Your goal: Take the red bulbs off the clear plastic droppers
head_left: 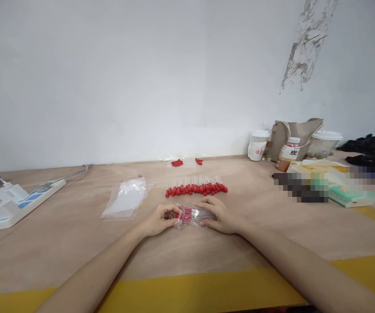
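Observation:
A clear zip bag [197,214] with red-tipped pieces inside lies between my hands, low over the table. My left hand [160,219] is closed on its left end, where the red shows. On the right end, my right hand [221,216] grips the bag between thumb and fingers. Just beyond them, a row of droppers [196,188] with red bulbs and clear tubes lies side by side, bulbs toward me. Left of the row is a stack of flat clear plastic bags [127,198]. Against the wall are clear bags with small red pieces [177,162].
A white power strip [24,206] with plugged-in chargers lies at the left. At the right stand a white-lidded cup [258,145], a bottle [288,154], a beige bag [280,134] and a tissue pack [350,193]. Yellow tape [187,292] runs along the table's front edge.

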A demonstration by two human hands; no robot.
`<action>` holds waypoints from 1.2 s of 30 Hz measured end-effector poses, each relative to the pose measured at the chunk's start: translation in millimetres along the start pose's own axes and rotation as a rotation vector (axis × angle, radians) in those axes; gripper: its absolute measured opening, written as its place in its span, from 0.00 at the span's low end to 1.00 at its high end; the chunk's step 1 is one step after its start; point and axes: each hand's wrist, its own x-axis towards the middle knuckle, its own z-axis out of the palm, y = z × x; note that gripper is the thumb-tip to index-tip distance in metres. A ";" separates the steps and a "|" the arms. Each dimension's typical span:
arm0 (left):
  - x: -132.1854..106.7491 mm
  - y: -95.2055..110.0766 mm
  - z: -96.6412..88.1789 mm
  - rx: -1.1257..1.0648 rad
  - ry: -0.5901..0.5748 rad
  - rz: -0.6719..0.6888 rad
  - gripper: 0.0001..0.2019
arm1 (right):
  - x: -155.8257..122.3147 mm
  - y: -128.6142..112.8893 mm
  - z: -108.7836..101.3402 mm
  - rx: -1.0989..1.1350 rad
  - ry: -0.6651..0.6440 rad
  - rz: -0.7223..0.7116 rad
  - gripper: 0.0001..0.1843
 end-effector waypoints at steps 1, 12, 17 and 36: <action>0.5 -2.5 0.1 -0.023 0.016 -0.003 0.09 | 0.2 -2.0 -1.3 -0.025 -0.009 -0.018 0.29; 0.8 -0.6 4.5 -0.093 0.048 -0.025 0.12 | 2.0 -9.7 -9.7 0.235 0.118 0.053 0.15; 0.4 -0.2 4.9 -0.090 0.057 -0.042 0.13 | 3.9 -8.4 -9.6 0.221 -0.059 0.038 0.25; -1.0 2.0 2.7 -0.039 0.066 0.005 0.11 | -2.9 8.2 -12.9 0.204 -0.109 0.100 0.33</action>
